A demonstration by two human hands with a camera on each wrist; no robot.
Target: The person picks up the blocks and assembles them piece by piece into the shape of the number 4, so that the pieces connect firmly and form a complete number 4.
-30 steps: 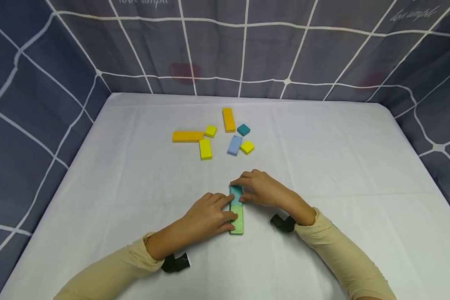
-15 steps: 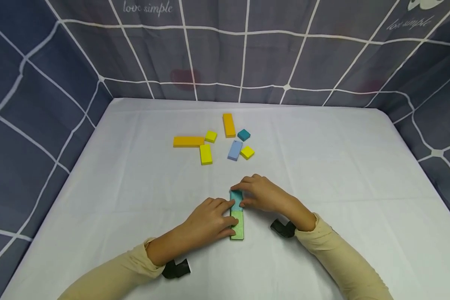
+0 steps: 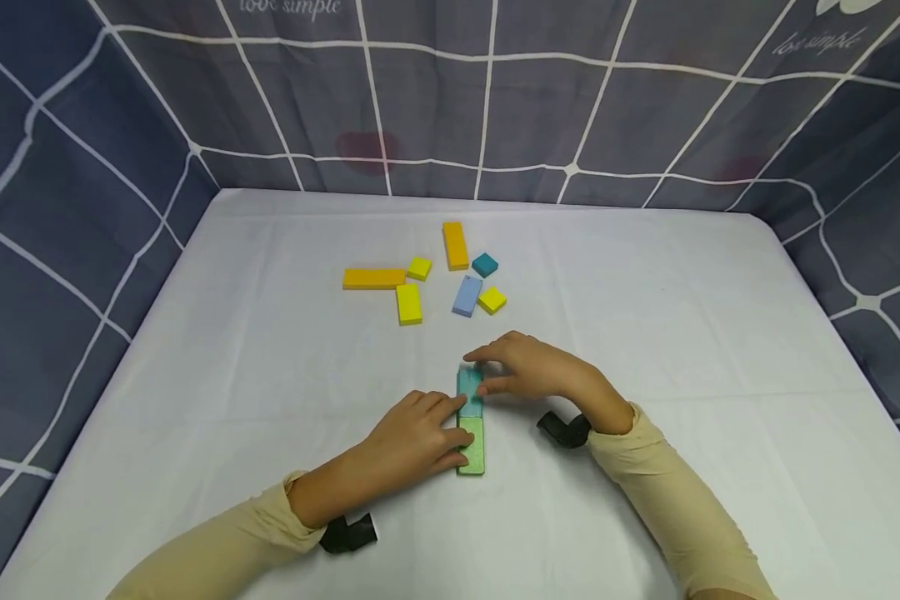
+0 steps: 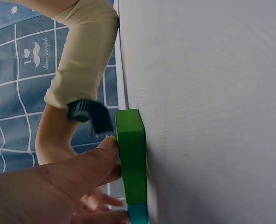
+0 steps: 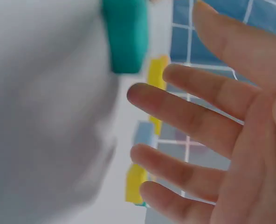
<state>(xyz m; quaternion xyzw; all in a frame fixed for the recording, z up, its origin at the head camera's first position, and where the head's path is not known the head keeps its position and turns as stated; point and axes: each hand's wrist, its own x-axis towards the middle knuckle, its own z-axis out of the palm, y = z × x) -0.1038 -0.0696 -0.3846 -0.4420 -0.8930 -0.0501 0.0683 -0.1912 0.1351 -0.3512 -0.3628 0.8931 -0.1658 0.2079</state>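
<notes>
A green block (image 3: 474, 460) and a teal block (image 3: 468, 382) lie end to end on the white table, touching, in the head view. My left hand (image 3: 408, 437) reaches over from the left, its fingertips resting on both blocks. In the left wrist view the thumb touches the side of the green block (image 4: 132, 163), and a finger lies at the teal block (image 4: 138, 213). Around the teal block's far right side is my right hand (image 3: 536, 369). The right wrist view shows its fingers (image 5: 189, 116) spread and relaxed, apart from the teal block (image 5: 126, 37).
Farther back on the table (image 3: 285, 350) lie two orange blocks (image 3: 373, 279) (image 3: 455, 246), several yellow blocks (image 3: 409, 304), a blue block (image 3: 467, 296) and a small dark teal block (image 3: 484, 265). Grey gridded cloth (image 3: 435, 108) stands behind and at both sides.
My right hand has let go of the teal block and lifted slightly away, its fingers spreading. My left hand stays on the two blocks.
</notes>
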